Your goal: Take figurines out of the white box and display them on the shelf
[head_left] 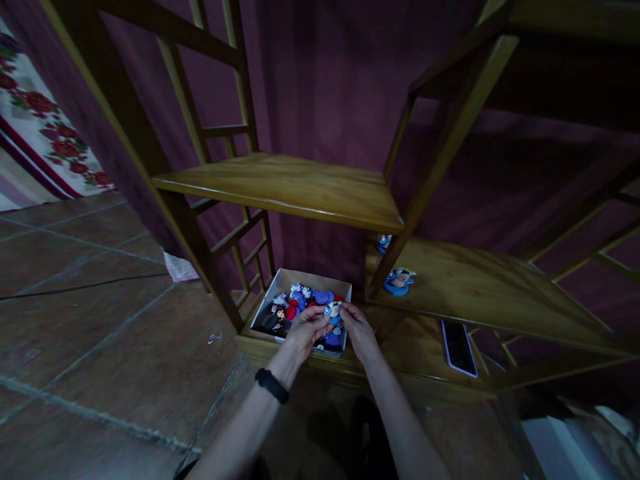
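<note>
Both my hands meet over the right part of an open cardboard box (346, 298) on the bottom shelf. Between them is a small blue-and-white figurine (333, 309). My left hand (306, 328), with a black band on its wrist, pinches its left side. My right hand (359, 325) has its fingertips closed on the right side. Several small figures in purple (323, 297), red (291, 311) and black lie jumbled in the box below. A similar blue figurine (399, 282) stands on the shelf right of the box, with another (385, 244) farther back beside the post.
The wooden shelf unit has a board (285, 183) above the box and a slanting post (435, 160) to the right. A phone (459, 348) leans at the lower right. A dark cable (85, 288) crosses the tiled floor at left. Maroon curtain (320, 80) hangs behind.
</note>
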`<state>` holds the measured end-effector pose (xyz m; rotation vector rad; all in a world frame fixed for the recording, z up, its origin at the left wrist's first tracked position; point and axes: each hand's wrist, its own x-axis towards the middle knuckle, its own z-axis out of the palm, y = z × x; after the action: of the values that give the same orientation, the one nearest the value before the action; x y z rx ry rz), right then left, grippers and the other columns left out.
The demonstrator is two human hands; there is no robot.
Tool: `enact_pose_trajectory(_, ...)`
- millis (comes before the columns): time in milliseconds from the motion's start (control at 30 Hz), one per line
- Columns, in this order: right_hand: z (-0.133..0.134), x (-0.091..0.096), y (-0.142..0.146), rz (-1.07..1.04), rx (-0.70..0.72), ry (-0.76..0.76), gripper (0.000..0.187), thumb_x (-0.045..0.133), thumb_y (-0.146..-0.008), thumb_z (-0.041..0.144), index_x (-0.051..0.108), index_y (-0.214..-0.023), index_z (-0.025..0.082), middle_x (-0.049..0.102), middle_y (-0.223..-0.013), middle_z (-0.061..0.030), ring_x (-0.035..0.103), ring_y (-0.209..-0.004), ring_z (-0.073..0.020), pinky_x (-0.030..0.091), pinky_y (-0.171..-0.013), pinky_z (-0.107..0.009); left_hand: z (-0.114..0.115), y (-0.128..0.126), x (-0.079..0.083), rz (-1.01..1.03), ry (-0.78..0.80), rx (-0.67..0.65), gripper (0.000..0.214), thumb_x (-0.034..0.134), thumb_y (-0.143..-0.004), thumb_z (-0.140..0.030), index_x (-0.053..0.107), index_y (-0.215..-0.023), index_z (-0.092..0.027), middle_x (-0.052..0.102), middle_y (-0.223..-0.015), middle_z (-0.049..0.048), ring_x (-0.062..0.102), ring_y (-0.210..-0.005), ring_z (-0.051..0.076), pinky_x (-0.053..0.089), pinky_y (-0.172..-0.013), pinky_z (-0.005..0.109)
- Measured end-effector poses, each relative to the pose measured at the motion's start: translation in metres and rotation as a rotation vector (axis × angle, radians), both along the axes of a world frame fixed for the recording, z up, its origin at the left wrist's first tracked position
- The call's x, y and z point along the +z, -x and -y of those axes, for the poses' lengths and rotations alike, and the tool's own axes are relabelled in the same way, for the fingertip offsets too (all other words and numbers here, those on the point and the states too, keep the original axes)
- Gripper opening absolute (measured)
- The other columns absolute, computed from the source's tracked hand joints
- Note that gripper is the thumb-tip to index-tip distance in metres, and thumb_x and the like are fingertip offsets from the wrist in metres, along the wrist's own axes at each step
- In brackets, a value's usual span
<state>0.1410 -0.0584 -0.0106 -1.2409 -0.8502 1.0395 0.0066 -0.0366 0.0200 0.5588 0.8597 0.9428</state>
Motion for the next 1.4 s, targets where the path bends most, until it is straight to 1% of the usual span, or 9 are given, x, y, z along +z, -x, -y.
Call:
enact_pose_trajectory(133,0.002,0.012,-0.002,0.122,0.027,-0.096,0.025,0.054,-0.077,0.037,0.067,-0.096,0.026,0.066,-0.104,-0.0013,0.058,-0.099,-0.0196,0.043,-0.09,-0.034,0.004,-0.005,0.008,-0.007,-0.191,0.015,0.028,0.076,-0.058,-0.01,0.065,-0.084,-0.014,0.069,-0.076,0.0041,0.064,-0.071,0.014,0.052,-0.07,0.026)
enact_pose_trajectory(233,0.004,0.021,-0.004,0.239,-0.004,-0.176,0.022,0.053,-0.077,0.031,0.068,-0.093,0.027,0.062,-0.112,-0.0007,0.054,-0.108,-0.0201,0.039,-0.096,-0.036,0.004,-0.007,0.013,-0.089,-0.335,0.057,0.026,0.076,-0.055,-0.009,0.067,-0.079,-0.015,0.067,-0.069,0.0015,0.062,-0.067,0.013,0.05,-0.068,0.023)
enact_pose_trajectory(367,0.006,0.025,-0.002,0.282,-0.004,-0.2,0.023,0.054,-0.076,0.029,0.067,-0.095,0.026,0.063,-0.109,-0.0024,0.055,-0.104,-0.0205,0.041,-0.094,-0.036,0.0,-0.006,0.012,-0.186,-0.44,0.095,0.02,0.072,-0.059,-0.007,0.068,-0.077,-0.016,0.062,-0.06,-0.0016,0.059,-0.063,0.011,0.046,-0.064,0.019)
enact_pose_trajectory(467,0.007,0.025,0.003,0.225,0.051,-0.164,0.031,0.057,-0.075,0.032,0.063,-0.104,0.025,0.066,-0.103,-0.0029,0.06,-0.093,-0.0198,0.046,-0.085,-0.034,-0.003,-0.004,0.009,-0.192,-0.474,0.107,0.022,0.072,-0.06,-0.008,0.069,-0.081,-0.015,0.065,-0.068,0.0001,0.059,-0.066,0.01,0.045,-0.064,0.017)
enact_pose_trajectory(567,0.008,0.027,0.006,0.167,0.104,-0.137,0.037,0.062,-0.072,0.034,0.06,-0.108,0.024,0.068,-0.093,-0.0024,0.061,-0.084,-0.0186,0.049,-0.077,-0.031,-0.005,-0.002,0.008,-0.146,-0.416,0.132,0.032,0.075,-0.058,-0.011,0.067,-0.088,-0.016,0.066,-0.071,0.0,0.059,-0.064,0.01,0.046,-0.064,0.018)
enact_pose_trajectory(667,0.007,0.027,0.007,0.142,0.093,-0.127,0.034,0.063,-0.072,0.039,0.062,-0.102,0.023,0.068,-0.09,-0.0022,0.062,-0.082,-0.0184,0.049,-0.075,-0.03,-0.004,-0.001,0.009,-0.09,-0.26,0.151,0.04,0.078,-0.056,-0.013,0.064,-0.094,-0.015,0.065,-0.067,-0.001,0.059,-0.059,0.009,0.049,-0.063,0.021)
enact_pose_trajectory(833,0.005,0.021,0.008,0.166,0.032,-0.049,0.034,0.063,-0.07,0.045,0.063,-0.095,0.022,0.067,-0.083,-0.0012,0.059,-0.067,-0.0156,0.049,-0.059,-0.026,-0.001,0.001,0.008,-0.045,-0.009,0.107,0.023,0.075,-0.062,-0.014,0.065,-0.082,-0.011,0.065,-0.067,0.0033,0.061,-0.058,0.01,0.052,-0.063,0.023)
enact_pose_trajectory(1067,0.006,0.02,0.011,0.152,0.056,-0.059,0.036,0.062,-0.07,0.045,0.064,-0.098,0.022,0.066,-0.087,-0.0024,0.057,-0.065,-0.0146,0.045,-0.052,-0.024,-0.005,0.005,0.0,0.033,0.143,0.043,0.009,0.065,-0.074,-0.012,0.061,-0.081,-0.014,0.065,-0.063,0.0025,0.06,-0.052,0.009,0.053,-0.057,0.022)
enact_pose_trajectory(1400,0.008,0.015,0.014,-0.029,0.06,0.004,0.028,0.062,-0.069,0.038,0.063,-0.093,0.022,0.065,-0.079,0.0004,0.056,-0.06,-0.0133,0.046,-0.055,-0.025,-0.009,0.006,-0.01,0.124,0.209,0.043,0.013,0.056,-0.076,0.001,0.058,-0.076,-0.012,0.064,-0.064,0.0028,0.061,-0.053,0.009,0.054,-0.057,0.021)
